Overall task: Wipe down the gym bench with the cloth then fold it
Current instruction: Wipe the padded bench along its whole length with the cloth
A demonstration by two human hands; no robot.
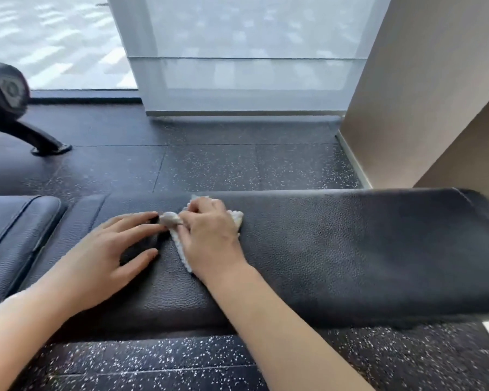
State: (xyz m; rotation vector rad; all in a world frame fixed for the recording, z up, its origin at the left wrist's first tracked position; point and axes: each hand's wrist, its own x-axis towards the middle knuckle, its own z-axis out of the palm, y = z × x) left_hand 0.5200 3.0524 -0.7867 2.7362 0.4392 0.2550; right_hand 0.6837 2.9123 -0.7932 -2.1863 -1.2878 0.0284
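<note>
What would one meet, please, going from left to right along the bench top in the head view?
Seat pad → left hand → cloth → right hand → bare stretch of the long bench pad.

Both hands, right hand (209, 235) and left hand (110, 255), seemingly press cloth (236, 217) onto bench (350, 249).

From my remote seat I count one white cloth (236, 217), two grips on the worktop, my left (108, 252) and my right (209, 230), and two black padded sections: one long pad (350, 249) and one shorter seat pad (12, 230). One black machine foot (50, 146) stands on the floor.
</note>
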